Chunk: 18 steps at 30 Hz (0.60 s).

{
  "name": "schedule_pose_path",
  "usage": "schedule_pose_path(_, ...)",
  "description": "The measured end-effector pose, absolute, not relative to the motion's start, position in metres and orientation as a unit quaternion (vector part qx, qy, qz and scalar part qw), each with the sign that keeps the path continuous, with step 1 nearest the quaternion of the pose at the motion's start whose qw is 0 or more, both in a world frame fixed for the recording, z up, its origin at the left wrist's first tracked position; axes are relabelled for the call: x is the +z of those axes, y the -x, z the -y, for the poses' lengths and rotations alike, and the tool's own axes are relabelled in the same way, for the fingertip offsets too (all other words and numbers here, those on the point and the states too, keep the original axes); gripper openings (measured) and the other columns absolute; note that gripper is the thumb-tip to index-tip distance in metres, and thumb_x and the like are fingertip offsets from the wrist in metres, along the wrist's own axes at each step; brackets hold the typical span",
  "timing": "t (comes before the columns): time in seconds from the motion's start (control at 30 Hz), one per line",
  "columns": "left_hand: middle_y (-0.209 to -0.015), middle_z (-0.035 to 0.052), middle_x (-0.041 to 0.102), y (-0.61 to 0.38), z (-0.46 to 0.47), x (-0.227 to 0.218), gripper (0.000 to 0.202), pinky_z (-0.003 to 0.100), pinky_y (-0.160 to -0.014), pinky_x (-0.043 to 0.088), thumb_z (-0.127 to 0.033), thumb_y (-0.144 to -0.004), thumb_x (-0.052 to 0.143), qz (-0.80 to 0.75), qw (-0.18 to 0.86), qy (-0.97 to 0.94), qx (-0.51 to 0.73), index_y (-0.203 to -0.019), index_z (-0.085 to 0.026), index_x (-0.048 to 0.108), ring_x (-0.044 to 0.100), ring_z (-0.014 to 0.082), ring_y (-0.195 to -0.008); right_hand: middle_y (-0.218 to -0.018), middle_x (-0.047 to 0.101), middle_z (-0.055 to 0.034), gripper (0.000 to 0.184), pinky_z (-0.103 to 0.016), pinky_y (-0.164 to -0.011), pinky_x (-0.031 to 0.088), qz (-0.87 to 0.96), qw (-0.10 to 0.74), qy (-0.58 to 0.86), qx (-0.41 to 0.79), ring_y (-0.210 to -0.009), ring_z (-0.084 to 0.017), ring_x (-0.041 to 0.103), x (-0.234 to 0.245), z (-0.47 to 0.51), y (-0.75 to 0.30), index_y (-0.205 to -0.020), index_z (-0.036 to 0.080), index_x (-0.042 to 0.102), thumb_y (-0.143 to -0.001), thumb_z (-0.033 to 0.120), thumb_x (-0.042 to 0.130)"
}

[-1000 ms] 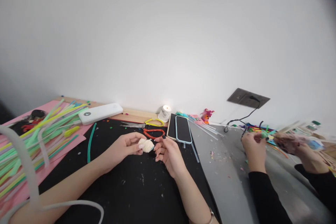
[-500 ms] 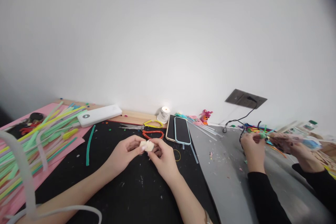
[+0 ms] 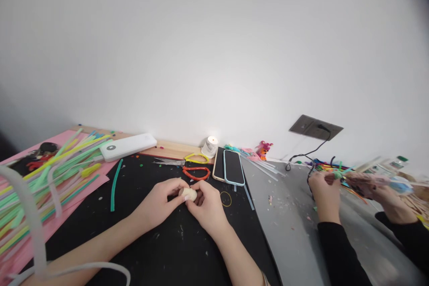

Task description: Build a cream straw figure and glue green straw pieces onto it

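Observation:
Between my fingertips is a small cream coil (image 3: 190, 194), ridged like a tightly wound pipe cleaner. My left hand (image 3: 164, 202) pinches its left end with thumb and fingers. At the other end, my right hand (image 3: 208, 208) is closed on it, thumb in front and fingers curled behind. Both hands hover low over the black mat (image 3: 174, 250), and part of the coil is hidden by the fingers. Just beyond them lie scissors (image 3: 196, 173) with red and yellow handles, blades pointing left. A single teal pipe cleaner (image 3: 115, 186) rests on the mat to the left.
Many pastel pipe cleaners (image 3: 63, 174) spread over pink paper at left, beside a white power bank (image 3: 129, 147). Two phones (image 3: 233, 167) and a small white cup (image 3: 211, 146) stand near the wall. At right, a co-worker's hands (image 3: 325, 194) handle a green piece. A pale tube (image 3: 33, 214) crosses the near left.
The cream coil has turned between my fingers, now showing its ridged side and rounded end. My fingers have shifted their grip slightly. The co-worker's hands have barely moved.

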<state>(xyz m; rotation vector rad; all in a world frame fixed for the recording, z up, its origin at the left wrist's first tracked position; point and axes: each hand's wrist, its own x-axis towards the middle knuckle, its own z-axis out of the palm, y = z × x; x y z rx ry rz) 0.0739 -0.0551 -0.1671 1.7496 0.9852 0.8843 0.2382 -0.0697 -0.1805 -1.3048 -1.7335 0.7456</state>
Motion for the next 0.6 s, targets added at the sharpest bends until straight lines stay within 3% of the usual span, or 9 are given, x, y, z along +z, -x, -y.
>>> schedule_pose_path(0.13,-0.082,0.0021,0.060,-0.076,0.056,-0.165,0.012,0.030,-0.074,0.050,-0.022,-0.081,0.053,-0.405,0.415,-0.740,0.341,-0.086,-0.017,0.063,0.058,0.0172,-0.077,-0.064,0.053,0.0035,0.009,-0.018,-0.047,0.035,0.662,0.426,0.522,0.327,-0.051,-0.008,0.044,-0.182,0.070,-0.235,-0.069,0.018,0.052,-0.065,0.015,0.060)
schedule_pose_path(0.27,-0.092,0.0038,0.066,-0.077,0.053,-0.173,0.023,0.031,-0.081,0.051,-0.025,-0.079,0.059,-0.400,0.484,-0.686,0.368,-0.101,-0.019,0.058,0.062,0.0196,-0.089,-0.069,0.058,0.0012,0.012,-0.019,-0.049,0.039,0.604,0.463,0.507,0.405,-0.055,-0.009,0.050,-0.185,0.066,-0.235,-0.070,0.017,0.053,-0.064,0.017,0.064)
schedule_pose_path(0.43,-0.106,0.0075,0.067,-0.076,0.051,-0.180,0.034,0.033,-0.087,0.050,-0.030,-0.084,0.054,-0.376,0.545,-0.640,0.390,-0.117,-0.020,0.051,0.061,0.0212,-0.103,-0.060,0.057,0.0042,0.020,-0.020,-0.045,0.042,0.510,0.497,0.476,0.516,-0.047,-0.008,0.048,-0.188,0.061,-0.239,-0.068,0.017,0.050,-0.060,0.017,0.069)
schedule_pose_path(0.6,-0.114,0.0066,0.063,-0.075,0.053,-0.177,0.048,0.034,-0.085,0.052,-0.020,-0.073,0.064,-0.385,0.483,-0.696,0.367,-0.120,-0.024,0.055,0.061,0.0226,-0.101,-0.061,0.061,0.0040,0.023,-0.019,-0.047,0.047,0.453,0.535,0.430,0.569,-0.045,-0.007,0.053,-0.185,0.061,-0.240,-0.066,0.017,0.050,-0.061,0.017,0.072)
